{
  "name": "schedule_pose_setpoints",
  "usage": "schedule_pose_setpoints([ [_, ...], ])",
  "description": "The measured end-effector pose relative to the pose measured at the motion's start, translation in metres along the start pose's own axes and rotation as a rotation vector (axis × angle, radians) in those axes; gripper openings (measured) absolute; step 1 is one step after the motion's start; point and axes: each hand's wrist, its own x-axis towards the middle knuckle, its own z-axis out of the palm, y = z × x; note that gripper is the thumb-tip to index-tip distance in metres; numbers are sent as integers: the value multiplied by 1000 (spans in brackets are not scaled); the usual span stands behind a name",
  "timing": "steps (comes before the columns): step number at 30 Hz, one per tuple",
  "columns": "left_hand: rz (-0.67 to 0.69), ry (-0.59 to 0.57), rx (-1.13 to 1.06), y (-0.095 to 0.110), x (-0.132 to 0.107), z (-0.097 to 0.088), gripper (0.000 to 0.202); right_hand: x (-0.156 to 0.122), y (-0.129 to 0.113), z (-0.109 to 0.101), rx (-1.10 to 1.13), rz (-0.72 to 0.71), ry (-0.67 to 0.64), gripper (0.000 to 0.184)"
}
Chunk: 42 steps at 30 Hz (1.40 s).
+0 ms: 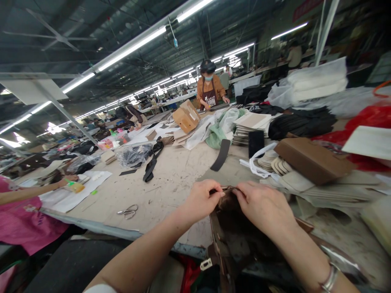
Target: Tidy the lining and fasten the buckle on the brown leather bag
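A dark brown leather bag [244,236] stands at the table's near edge, its mouth turned toward me. My left hand [204,197] pinches the bag's far upper edge. Close beside it, my right hand [259,203] grips the same edge between thumb and fingers. A small pale metal buckle [206,264] hangs at the bag's left side. Most of the bag's inside is in shadow, and my right forearm covers part of it. Scissors [128,211] lie on the table left of my hands.
A brown box [311,158] and stacked beige pieces [275,162] lie to the right. A dark curved strip [220,155] and a black strap [152,160] rest ahead. A cardboard box [185,116] sits farther back. One co-worker [210,87] stands opposite; another's arm [36,193] reaches in at left.
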Motion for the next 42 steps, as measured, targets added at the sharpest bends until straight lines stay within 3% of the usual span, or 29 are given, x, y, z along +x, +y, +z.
schedule_pose_setpoints([
  [7, -39, -15, 36, 2, 1, 2, 5, 2, 3, 1, -19, 26, -11, 18],
  [11, -120, -63, -35, 0, 0, -4, 45, 2, 7, 4, -31, 31, 8, 19],
  [12, -130, -90, 5, -1, 0, -7, 45, 2, 8, 5, -34, 32, 7, 19],
  [15, -99, -206, 189, -3, 1, -16, 14, 1, 9, 4, -38, 19, -5, 19],
  [20, 4, -407, 67, -15, 8, -22, 27, 3, 16, 4, 41, -19, -23, 17],
  [24, -40, -465, -33, -21, 15, -24, 27, 5, 23, 6, 88, -90, -30, 21],
  [27, -14, -463, 88, -9, 13, -28, 25, 6, 25, 8, 74, -93, -27, 20],
  [32, -34, -426, 418, 14, 0, -35, 51, 7, 27, 11, 26, -23, -10, 18],
  [35, -62, -552, 393, 13, -3, -39, 39, 6, 26, 9, 0, -40, -11, 17],
  [39, 13, -706, 315, 2, 4, -48, 12, 4, 22, 2, -22, -93, 26, 17],
  [42, 111, -766, 293, -4, 8, -54, 12, 3, 18, 0, -13, -118, 48, 17],
])
